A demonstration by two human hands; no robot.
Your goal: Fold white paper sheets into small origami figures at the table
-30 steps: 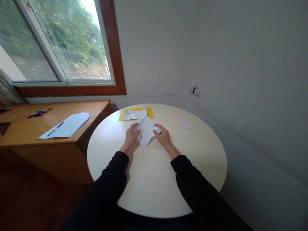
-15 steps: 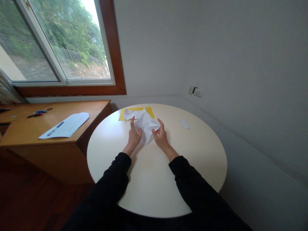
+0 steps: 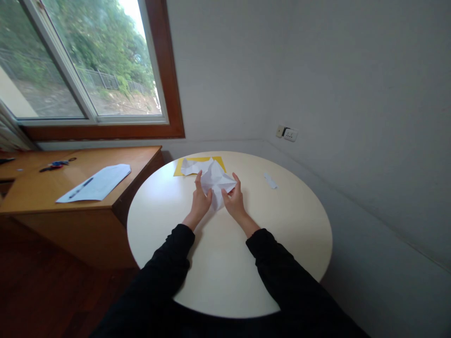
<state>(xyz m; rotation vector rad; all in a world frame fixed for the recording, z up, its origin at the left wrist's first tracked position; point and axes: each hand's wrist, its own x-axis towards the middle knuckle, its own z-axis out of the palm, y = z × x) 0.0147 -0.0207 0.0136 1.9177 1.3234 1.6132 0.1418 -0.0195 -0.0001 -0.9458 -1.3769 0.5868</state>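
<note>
A creased sheet of white paper [image 3: 214,180] is held between both hands above the round table, its folds meeting near the middle. My left hand [image 3: 200,198] grips its left side with the thumb on the near face. On the opposite side, my right hand [image 3: 234,199] pinches the edge, thumb in front and some fingers behind the sheet. Just beyond lies another crumpled white paper [image 3: 192,166] on a yellow sheet [image 3: 221,162], partly covered by the held one.
The round cream table [image 3: 225,263] bears a small white paper strip [image 3: 270,180] at the right. To the left, a wooden desk [image 3: 141,157] carries white sheets [image 3: 105,185], a pen [image 3: 81,188] and scissors [image 3: 58,164]. A wall socket [image 3: 291,134] is at the back right.
My left hand has moved slightly right, closer to my right hand. The held paper has drawn in and bends more between them. The right hand has hardly moved.
</note>
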